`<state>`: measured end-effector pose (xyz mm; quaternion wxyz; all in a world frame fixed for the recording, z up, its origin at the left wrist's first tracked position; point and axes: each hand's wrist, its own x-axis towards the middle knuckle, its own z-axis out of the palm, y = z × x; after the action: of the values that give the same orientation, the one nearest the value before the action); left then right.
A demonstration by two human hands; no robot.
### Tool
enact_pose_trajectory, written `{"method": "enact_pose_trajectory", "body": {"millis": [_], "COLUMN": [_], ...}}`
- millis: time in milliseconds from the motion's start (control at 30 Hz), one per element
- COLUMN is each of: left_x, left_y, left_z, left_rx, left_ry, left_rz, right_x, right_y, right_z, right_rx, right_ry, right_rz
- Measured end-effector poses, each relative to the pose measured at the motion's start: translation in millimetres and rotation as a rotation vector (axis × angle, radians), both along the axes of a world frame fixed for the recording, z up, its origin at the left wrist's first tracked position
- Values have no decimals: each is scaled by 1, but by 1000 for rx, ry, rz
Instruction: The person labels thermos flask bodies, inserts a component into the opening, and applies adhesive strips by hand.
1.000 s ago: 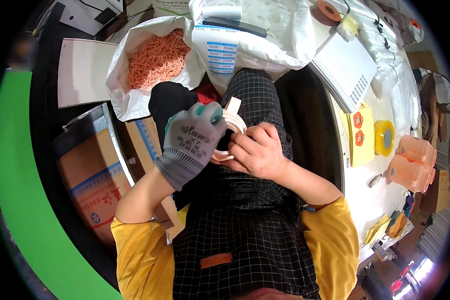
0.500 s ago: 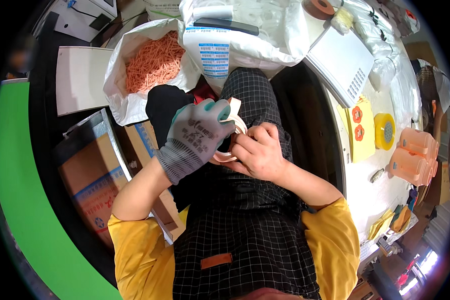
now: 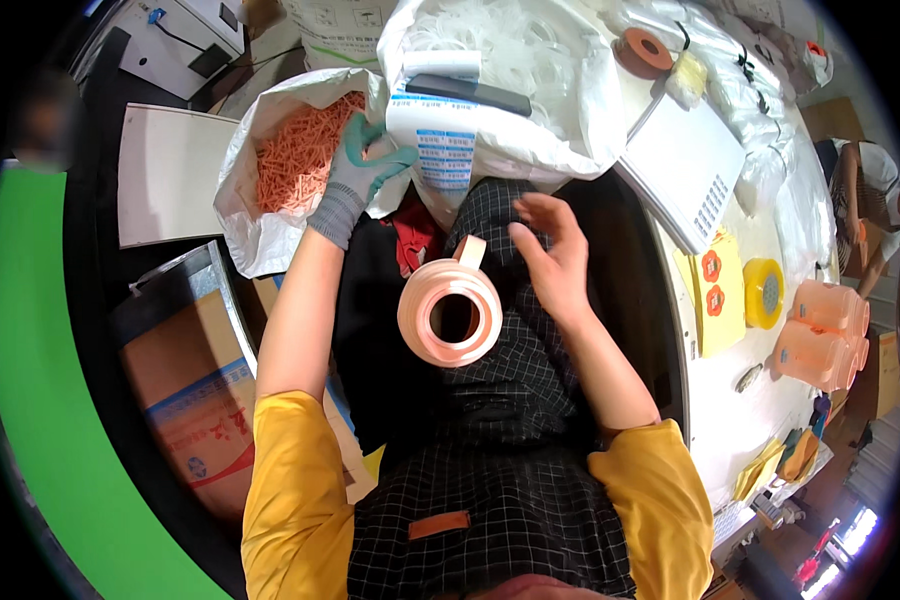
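My left hand [image 3: 360, 165], in a grey and green glove, reaches over the white bag [image 3: 232, 200] of thin, short pink pieces [image 3: 290, 165]. Its thumb is spread out to the right, and its fingertips are at the pieces. A peach-coloured plastic jug [image 3: 417, 322] rests in my lap with its round mouth up and its handle [image 3: 471, 252] pointing away from me. Neither hand touches it. To the right of the jug, my bare right hand [image 3: 555, 250] is raised with fingers apart and nothing in it.
Another white bag [image 3: 595, 150] holds clear plastic rings [image 3: 510, 35]; a sheet of blue labels [image 3: 444, 160] and a dark bar [image 3: 470, 93] lie on it. On the right table are a white pad [image 3: 680, 160], yellow tape [image 3: 765, 293] and peach jugs [image 3: 825, 340]. A cardboard box [image 3: 190, 380] stands left.
Both hands have let go of the jug, which now sits alone in my lap. My left hand has moved forward to the bag of pink pieces; my right has lifted away to the right.
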<state>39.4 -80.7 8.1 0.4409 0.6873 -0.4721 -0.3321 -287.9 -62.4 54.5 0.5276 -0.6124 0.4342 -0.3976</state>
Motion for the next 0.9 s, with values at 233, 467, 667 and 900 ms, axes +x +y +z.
{"method": "enact_pose_trajectory", "body": {"millis": [233,467,667,900], "left_x": [-33,-47,-46,-79], "left_y": [1,1,-10,59], "left_z": [33,62,75,73], "left_rx": [48,-437,-538,-520], "left_ry": [457,-813,-935,-415], "left_rz": [-33,71,-64,32], "right_x": [81,116,114,65], "right_y": [-63,-73,-74,-42], "right_z": [-13,-9,-7,-25], "right_rx": [450,407,375,135], "right_ry": [-391,-532,-484,-410], "right_rz": [176,19,16,-73]}}
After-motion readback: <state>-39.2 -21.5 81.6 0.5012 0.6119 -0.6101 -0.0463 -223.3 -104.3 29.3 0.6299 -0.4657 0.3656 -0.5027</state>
